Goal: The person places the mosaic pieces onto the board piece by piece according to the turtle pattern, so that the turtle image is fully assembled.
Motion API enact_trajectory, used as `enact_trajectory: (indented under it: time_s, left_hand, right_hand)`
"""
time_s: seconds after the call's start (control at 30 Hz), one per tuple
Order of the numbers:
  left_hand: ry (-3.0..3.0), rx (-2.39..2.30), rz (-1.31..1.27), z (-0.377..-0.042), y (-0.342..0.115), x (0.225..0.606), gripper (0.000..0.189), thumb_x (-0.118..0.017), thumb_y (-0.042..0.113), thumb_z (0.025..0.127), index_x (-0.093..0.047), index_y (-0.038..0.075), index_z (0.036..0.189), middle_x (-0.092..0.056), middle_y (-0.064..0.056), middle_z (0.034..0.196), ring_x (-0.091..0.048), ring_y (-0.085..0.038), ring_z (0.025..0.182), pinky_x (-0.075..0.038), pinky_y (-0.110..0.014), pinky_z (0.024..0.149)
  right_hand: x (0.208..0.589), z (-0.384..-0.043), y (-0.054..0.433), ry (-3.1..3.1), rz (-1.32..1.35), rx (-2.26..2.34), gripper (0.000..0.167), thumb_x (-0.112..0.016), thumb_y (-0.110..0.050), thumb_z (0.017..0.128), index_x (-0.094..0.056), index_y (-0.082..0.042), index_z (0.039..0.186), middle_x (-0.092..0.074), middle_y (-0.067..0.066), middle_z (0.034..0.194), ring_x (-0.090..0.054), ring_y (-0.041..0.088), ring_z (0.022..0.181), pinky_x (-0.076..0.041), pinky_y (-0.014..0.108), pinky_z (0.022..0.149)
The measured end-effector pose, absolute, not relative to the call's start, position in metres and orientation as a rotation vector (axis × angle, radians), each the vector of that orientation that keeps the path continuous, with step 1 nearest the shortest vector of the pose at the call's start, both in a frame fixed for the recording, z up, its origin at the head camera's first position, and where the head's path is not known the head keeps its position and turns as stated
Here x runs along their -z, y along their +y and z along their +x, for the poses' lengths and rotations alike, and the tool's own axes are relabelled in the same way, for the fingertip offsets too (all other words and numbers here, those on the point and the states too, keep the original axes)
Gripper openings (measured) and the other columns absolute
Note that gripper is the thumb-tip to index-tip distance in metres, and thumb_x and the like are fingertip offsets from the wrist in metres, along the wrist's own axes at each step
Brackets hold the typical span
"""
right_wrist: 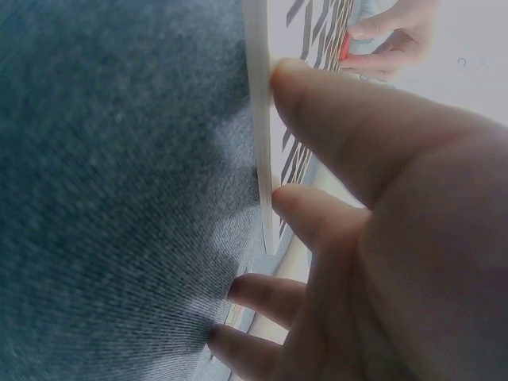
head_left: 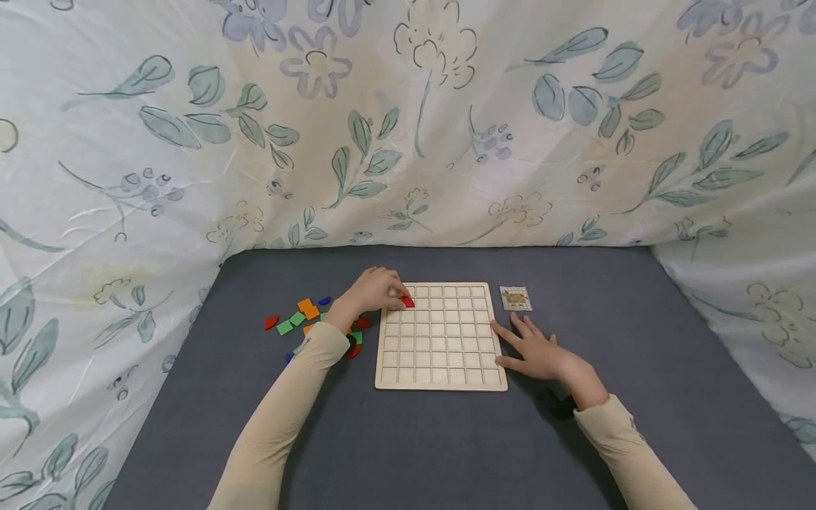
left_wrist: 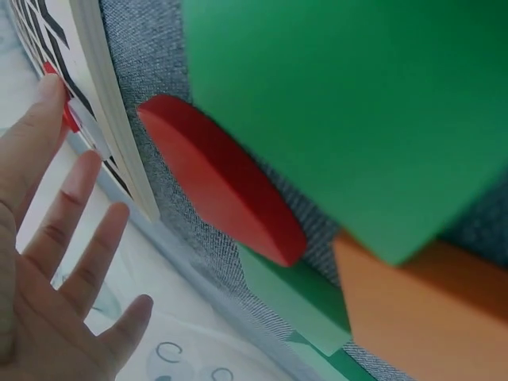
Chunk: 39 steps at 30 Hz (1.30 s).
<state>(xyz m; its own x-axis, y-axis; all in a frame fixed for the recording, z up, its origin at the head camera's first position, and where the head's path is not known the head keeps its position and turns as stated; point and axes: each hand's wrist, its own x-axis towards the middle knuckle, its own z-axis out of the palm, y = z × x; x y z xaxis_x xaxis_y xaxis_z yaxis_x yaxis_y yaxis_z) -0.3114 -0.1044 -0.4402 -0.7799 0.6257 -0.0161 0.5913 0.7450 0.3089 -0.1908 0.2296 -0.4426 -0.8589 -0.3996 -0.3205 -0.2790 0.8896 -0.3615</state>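
A wooden board [head_left: 440, 347] with a grid of square cells lies flat on the dark cloth. My left hand [head_left: 372, 290] reaches over its top left corner and pinches a small red piece [head_left: 408, 302] between thumb and fingers, right at the upper left cells. In the left wrist view the thumb tip presses on this red piece [left_wrist: 70, 119] while the other fingers spread away. At the board's right edge, my right hand [head_left: 540, 352] rests with fingers spread. Its thumb and index fingertip touch the rim, as the right wrist view shows.
Several flat pieces lie left of the board, partly behind the left forearm: green [head_left: 284, 327], orange [head_left: 309, 309], red [head_left: 271, 322] and blue [head_left: 325, 301]. A small printed card [head_left: 515, 298] lies beyond the right hand. Floral cloth [head_left: 408, 142] hangs behind the table.
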Motion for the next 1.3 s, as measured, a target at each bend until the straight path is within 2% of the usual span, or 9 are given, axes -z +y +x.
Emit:
enact_trajectory:
  time_s: [0.33,0.63,0.83,1.07,1.3]
  left_hand:
    - [2.835,-0.419,1.019,-0.309,-0.102,0.443,0.026,-0.072,0.035,0.079,-0.073,0.023,0.103,-0.063,0.003,0.099,-0.054,-0.020,0.100,-0.029,-0.053,0.105]
    - [2.837,-0.407,0.936,-0.306,-0.101,0.442,0.029,-0.072,0.034,0.080,-0.072,0.023,0.106,-0.063,0.003,0.102,-0.053,-0.020,0.102,-0.029,-0.052,0.106]
    - [2.840,-0.406,0.894,-0.300,-0.104,0.440,0.032,-0.071,0.034,0.081,-0.070,0.022,0.110,-0.063,0.003,0.106,-0.052,-0.020,0.104,-0.030,-0.051,0.106]
    - [2.856,-0.496,0.904,-0.297,-0.114,0.442,0.033,-0.070,0.033,0.082,-0.069,0.021,0.112,-0.063,0.002,0.101,-0.053,-0.020,0.094,-0.034,-0.049,0.102]
    - [2.897,-0.534,0.868,-0.290,-0.132,0.442,0.028,-0.071,0.031,0.081,-0.072,0.020,0.107,-0.064,0.000,0.103,-0.055,-0.022,0.098,-0.031,-0.053,0.105]
  right_hand:
    - [0.459,-0.188,0.241,2.807,-0.648,0.478,0.071,-0.054,-0.050,0.088,-0.029,-0.018,0.147,-0.018,0.030,0.148,-0.013,0.053,0.134,-0.015,0.071,0.100]
    - [0.463,-0.185,0.245,2.776,-0.669,0.596,0.070,-0.054,-0.049,0.089,-0.027,-0.020,0.147,-0.012,0.030,0.149,-0.006,0.053,0.135,-0.007,0.073,0.099]
    - [0.467,-0.187,0.247,2.729,-0.623,0.568,0.071,-0.049,-0.050,0.091,-0.021,-0.021,0.149,-0.005,0.026,0.152,0.001,0.049,0.137,-0.002,0.071,0.101]
    - [0.474,-0.191,0.249,2.713,-0.604,0.537,0.073,-0.045,-0.056,0.090,-0.017,-0.025,0.150,0.000,0.021,0.154,0.004,0.045,0.139,0.000,0.070,0.103]
    - [0.469,-0.189,0.246,2.729,-0.642,0.557,0.071,-0.048,-0.050,0.092,-0.020,-0.021,0.149,-0.004,0.026,0.152,0.001,0.048,0.138,-0.002,0.071,0.102]
